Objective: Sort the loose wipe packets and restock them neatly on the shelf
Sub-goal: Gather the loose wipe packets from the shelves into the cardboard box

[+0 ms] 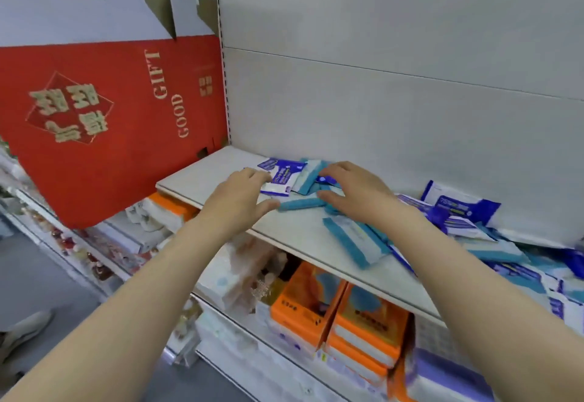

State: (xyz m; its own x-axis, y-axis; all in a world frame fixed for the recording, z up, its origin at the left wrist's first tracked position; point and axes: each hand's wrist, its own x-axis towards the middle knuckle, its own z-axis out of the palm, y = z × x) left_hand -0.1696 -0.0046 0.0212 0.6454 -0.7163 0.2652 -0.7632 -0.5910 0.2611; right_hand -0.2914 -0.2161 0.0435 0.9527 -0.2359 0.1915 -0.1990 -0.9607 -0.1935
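Observation:
Loose wipe packets lie on a pale shelf (202, 177). A small cluster of dark-blue-and-white packets (279, 179) and teal-edged packets (300, 204) sits at the middle. My left hand (237, 202) reaches in from the left with spread fingers, its fingertips at a blue-and-white packet. My right hand (354, 191) arches over the teal packets, fingers curved down onto them and thumb near a teal packet's end. Another teal packet (355, 240) lies nearer the shelf's front edge. A larger jumble of packets (493, 243) spreads along the right.
A big red gift box (110, 123) leans at the shelf's left end. The grey back panel (395, 101) rises behind. Below the shelf stand orange-and-white boxes (341, 316) and white tissue packs (240, 275). A shoe (22, 332) shows on the floor at the left.

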